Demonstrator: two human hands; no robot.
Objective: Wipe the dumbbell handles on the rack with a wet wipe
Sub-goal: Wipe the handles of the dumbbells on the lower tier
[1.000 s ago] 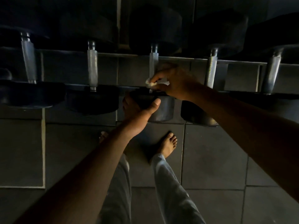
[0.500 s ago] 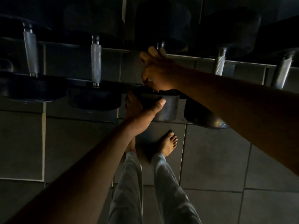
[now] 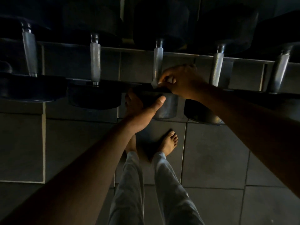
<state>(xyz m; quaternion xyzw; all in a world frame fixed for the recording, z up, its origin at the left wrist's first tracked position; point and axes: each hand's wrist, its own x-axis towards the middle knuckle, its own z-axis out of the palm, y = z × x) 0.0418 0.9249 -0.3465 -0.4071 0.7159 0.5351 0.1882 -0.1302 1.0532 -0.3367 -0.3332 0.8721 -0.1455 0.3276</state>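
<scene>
Right hand (image 3: 181, 82) pinched the wet wipe (image 3: 156, 82) round the middle handle's (image 3: 157, 62) six-o'clock end; left hand (image 3: 139, 111) gripped that dumbbell's head (image 3: 167, 108). Mid-rack; neighbouring handles' status unclear.

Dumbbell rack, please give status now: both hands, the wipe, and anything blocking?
Right hand pinches wet wipe at near end of middle handle. Left hand grips that dumbbell's near weight. Nothing seen blocking.

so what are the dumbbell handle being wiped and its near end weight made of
The silvery cylindrical handle looks like bare metal, probably steel: dull shine and a fine knurled texture. The dark round end weight seems rubber-coated or painted, matt with a faint sheen; the dim light leaves it open.
</scene>
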